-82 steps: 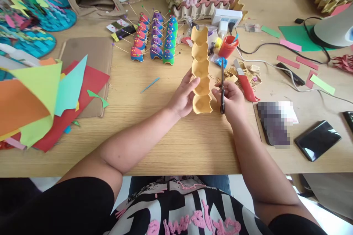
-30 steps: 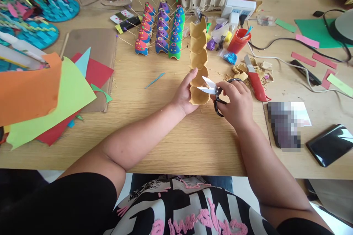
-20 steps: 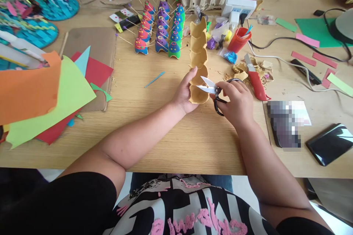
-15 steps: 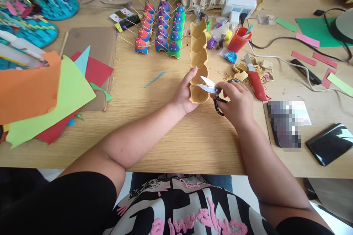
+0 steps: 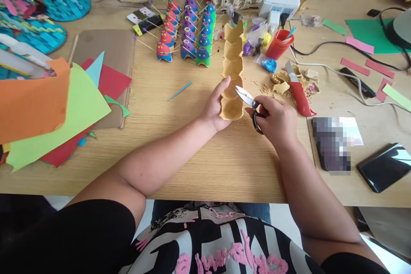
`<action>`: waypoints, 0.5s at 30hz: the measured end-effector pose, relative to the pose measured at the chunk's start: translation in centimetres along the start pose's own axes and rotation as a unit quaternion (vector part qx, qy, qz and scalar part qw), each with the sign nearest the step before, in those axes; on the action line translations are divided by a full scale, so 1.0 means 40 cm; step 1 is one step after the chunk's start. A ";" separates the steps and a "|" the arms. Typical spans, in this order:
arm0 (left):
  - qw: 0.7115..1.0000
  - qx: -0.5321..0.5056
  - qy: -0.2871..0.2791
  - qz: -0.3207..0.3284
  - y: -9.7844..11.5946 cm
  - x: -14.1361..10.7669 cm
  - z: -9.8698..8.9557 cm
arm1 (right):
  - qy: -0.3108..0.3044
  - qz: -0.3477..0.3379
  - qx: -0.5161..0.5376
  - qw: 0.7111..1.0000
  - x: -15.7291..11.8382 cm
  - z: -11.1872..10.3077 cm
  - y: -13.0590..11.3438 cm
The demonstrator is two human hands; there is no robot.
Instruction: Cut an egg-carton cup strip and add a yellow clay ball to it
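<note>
A long strip of yellow egg-carton cups (image 5: 233,66) points away from me over the table. My left hand (image 5: 215,105) grips its near end from the left, thumb on the edge and the other fingers hidden beneath. In my right hand (image 5: 276,117) are black-handled scissors (image 5: 245,96), with fingers through the handles. The blades are nearly closed, and their tips lie over the right side of the strip, near the second cup from my end. Whether they touch it I cannot tell.
Painted carton caterpillars (image 5: 188,30) stand beyond my left hand. A red-handled knife (image 5: 300,94), carton scraps (image 5: 281,83) and a red cup (image 5: 279,45) are at right. Coloured sheets (image 5: 80,107) lie left, a black phone (image 5: 383,167) far right.
The scissors' blades have come nearly together, and my right hand has shifted slightly to the right. The strip's far end has tilted a little to the right.
</note>
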State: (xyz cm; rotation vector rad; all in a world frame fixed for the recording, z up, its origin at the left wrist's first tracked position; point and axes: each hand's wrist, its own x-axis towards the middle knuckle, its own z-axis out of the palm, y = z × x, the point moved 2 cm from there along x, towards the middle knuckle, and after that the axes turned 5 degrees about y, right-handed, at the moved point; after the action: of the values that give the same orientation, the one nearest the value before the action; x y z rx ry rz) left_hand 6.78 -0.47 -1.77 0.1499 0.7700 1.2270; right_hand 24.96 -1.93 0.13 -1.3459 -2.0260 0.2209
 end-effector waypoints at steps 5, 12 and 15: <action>0.999 -0.028 0.001 -0.029 0.002 -0.008 0.011 | 0.030 0.050 0.060 0.997 0.000 -0.002 0.001; 1.000 -0.006 -0.007 0.006 -0.008 0.006 0.001 | 0.018 -0.048 0.015 0.999 0.009 -0.008 -0.008; 1.000 0.003 0.001 0.016 -0.011 0.005 -0.001 | 0.006 -0.082 -0.014 0.997 0.008 -0.007 -0.009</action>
State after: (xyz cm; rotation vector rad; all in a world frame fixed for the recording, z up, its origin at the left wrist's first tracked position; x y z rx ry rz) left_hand 7.11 -0.46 -2.11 0.1659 0.7760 1.2561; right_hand 24.80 -1.86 0.66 -1.1867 -2.1242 0.1108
